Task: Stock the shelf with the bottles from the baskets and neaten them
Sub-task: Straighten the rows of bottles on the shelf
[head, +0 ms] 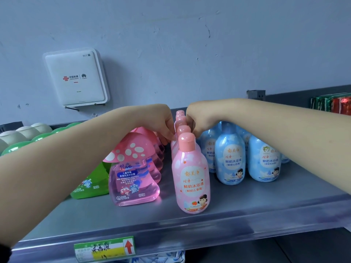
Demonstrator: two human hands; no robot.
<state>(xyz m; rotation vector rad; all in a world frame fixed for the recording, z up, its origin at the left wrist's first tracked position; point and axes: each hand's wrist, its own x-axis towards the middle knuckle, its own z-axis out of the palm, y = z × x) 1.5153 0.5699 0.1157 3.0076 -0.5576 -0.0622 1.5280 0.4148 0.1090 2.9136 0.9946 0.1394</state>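
Centre frame: left hand [161, 123] and right hand [197, 118] flank a front-to-back row of pink bottles [190, 173] on the grey shelf [247, 204], fingers touching the row's caps. Mushroom-cap pink bottles [133, 171] stand left of it, blue bottles [229, 158] right.

there is a single view, from a camera worn on the person's head. it looks forward and slightly down across a grey shelf [237, 211], close enough that both forearms enter from the lower left and right edges and meet near the centre of the frame. the shelf's front lip with its price tag [104, 248] runs along the bottom, tilted up to the right. the back wall [190, 44] fills the upper half, with a white wifi box [76, 78] at the upper left. the wide lens bends the shelf edges. no second view shares the scene.
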